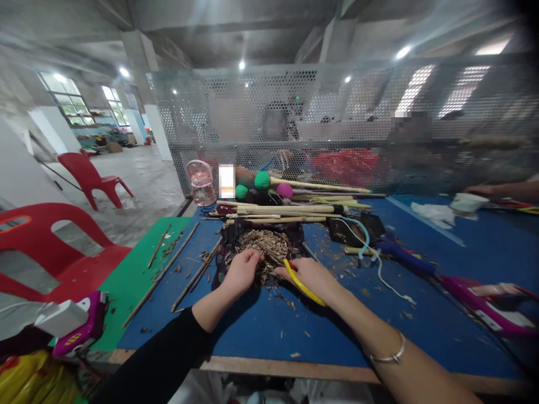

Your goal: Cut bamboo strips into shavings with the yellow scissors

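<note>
A heap of brown wood chips (265, 242) lies on a dark patterned cloth (229, 238) on the blue tabletop. My left hand (243, 274) is at the heap's near left side, thumb and fingers pinched together; whatever is between them is too small or hidden to name. From the right, my right hand (314, 278) reaches to the same heap, closed around a pliers-like tool with a curved yellow handle (304, 285). A bit of red shows by its fingers, while the tool's jaws are hidden. The two hands are a short way apart.
Pale sticks (290, 210) lie across behind the cloth, near ball-ended rods with a green ball (261, 179). Thin brown sticks (162, 275) rest at left. A blue-gripped tool (406, 259), white cord (381, 272) and purple power strip (484, 306) are at right. A perforated metal screen (236, 106) stands behind.
</note>
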The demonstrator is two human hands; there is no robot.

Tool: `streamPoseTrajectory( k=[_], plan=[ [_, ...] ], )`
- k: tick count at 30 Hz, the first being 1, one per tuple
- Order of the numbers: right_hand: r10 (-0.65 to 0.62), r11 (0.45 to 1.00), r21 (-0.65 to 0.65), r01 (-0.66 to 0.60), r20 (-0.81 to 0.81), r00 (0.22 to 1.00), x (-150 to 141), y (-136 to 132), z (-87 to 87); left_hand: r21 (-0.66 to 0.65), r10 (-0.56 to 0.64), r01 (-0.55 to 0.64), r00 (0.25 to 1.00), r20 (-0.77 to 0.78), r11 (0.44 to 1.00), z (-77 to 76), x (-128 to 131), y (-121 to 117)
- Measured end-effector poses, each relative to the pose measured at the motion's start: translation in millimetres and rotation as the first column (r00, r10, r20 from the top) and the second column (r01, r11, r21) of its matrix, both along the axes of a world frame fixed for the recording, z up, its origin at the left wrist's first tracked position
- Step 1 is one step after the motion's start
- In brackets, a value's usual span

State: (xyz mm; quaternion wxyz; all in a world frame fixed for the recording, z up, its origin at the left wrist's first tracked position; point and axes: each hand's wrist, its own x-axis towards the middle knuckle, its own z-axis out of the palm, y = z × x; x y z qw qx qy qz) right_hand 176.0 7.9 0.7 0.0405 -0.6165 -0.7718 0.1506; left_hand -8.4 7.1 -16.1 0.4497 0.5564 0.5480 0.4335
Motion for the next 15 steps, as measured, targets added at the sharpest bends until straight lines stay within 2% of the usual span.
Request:
streamPoseTrajectory(
  k=[4, 7, 10, 15],
  plan=[
    [-0.02, 1.0, 0.025, 0.02, 0.014, 1.0, 1.4, -1.1, 3.2, 0.022, 0.016, -0.015, 0.998, -0.054, 1.0, 4.7, -1.0, -0.9],
    [-0.036, 0.998, 0.058, 0.035, 0.028, 0.999, 3.4, -0.9, 5.5, 0.098, 0.033, -0.024, 0.995, -0.092, 0.995, 8.8, -2.2, -1.7],
    [-0.046, 0.996, 0.075, 0.047, -0.016, 0.999, 5.3, 0.0, 4.7, 0.149, 0.004, 0.016, 0.991, -0.137, 0.989, 9.9, -1.2, -3.2],
    [0.016, 0.997, 0.079, -0.01, -0.083, 0.996, 2.5, -1.5, 0.7, 0.12, -0.051, 0.074, 0.982, -0.182, 0.99, 9.8, 4.4, -8.0]
  ],
)
